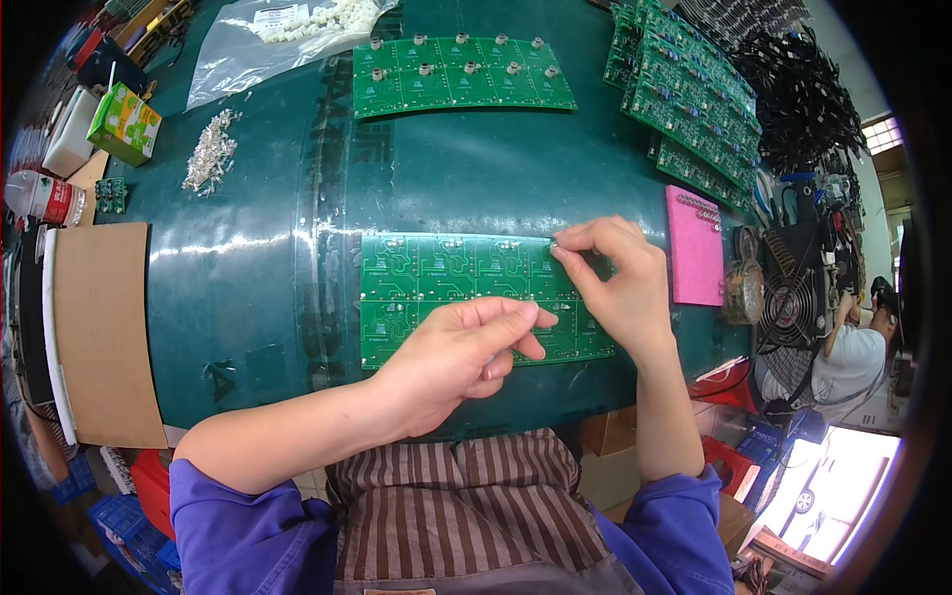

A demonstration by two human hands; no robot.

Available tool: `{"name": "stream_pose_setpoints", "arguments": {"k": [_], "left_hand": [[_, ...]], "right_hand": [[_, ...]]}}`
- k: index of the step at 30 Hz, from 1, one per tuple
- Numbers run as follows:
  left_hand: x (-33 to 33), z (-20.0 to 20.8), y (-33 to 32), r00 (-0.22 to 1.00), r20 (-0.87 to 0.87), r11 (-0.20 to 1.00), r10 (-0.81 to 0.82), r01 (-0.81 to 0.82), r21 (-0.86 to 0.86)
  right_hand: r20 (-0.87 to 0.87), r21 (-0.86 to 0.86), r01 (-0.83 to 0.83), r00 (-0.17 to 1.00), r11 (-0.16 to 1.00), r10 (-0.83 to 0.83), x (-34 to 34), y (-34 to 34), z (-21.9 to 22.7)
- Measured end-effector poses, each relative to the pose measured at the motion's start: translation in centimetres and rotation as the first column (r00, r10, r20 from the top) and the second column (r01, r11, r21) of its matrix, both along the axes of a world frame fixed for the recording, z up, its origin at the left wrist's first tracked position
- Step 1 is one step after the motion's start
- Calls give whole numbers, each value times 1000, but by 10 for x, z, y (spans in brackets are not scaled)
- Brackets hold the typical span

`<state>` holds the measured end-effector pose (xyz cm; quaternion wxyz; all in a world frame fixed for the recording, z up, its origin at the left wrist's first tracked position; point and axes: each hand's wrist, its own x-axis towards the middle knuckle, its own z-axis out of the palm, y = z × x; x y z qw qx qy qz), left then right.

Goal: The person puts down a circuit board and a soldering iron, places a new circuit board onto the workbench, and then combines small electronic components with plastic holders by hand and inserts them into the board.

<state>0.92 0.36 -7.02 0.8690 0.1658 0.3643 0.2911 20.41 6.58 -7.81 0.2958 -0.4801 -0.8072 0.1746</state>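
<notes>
A green circuit board panel (pixel 451 263) lies flat on the table in front of me, its printed outlines repeating in two rows. My right hand (pixel 627 280) pinches thumb and index fingertip together at the panel's far edge. Anything between those fingertips is too small to name. Over the panel's near half is my left hand (pixel 461 347), thumb pressed to curled fingers, hiding part of the board. What it holds, if anything, cannot be made out. Farther back, a second green panel (pixel 461 84) carries several small metallic round parts. To the right stands a pink foam block (pixel 696 258) with small parts along its far edge.
Small silvery parts (pixel 211 154) lie heaped at the left, near a plastic bag (pixel 243 55) with white pieces. Stacked populated boards (pixel 684 104) stand at the back right. A brown cardboard sheet (pixel 107 332) and a green carton (pixel 124 124) are left. A fan (pixel 788 309) and a person (pixel 853 357) are right.
</notes>
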Motion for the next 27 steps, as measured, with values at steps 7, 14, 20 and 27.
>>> {"name": "stream_pose_setpoints", "arguments": {"k": [7, 14, 20, 27], "left_hand": [[-1, 3, 2, 999, -48, 1000, -12, 12, -20], [1, 2, 0, 998, -54, 998, -45, 47, 47], [3, 0, -2, 1000, -7, 998, 14, -13, 69], [2, -3, 0, 999, 35, 999, -3, 1, 55]], "right_hand": [[25, 106, 84, 996, 991, -87, 34, 19, 9], [148, 282, 358, 900, 890, -409, 108, 57, -4], [125, 327, 385, 887, 863, -444, 104, 56, -11], [94, 378, 414, 872, 828, -480, 82, 43, 0]]}}
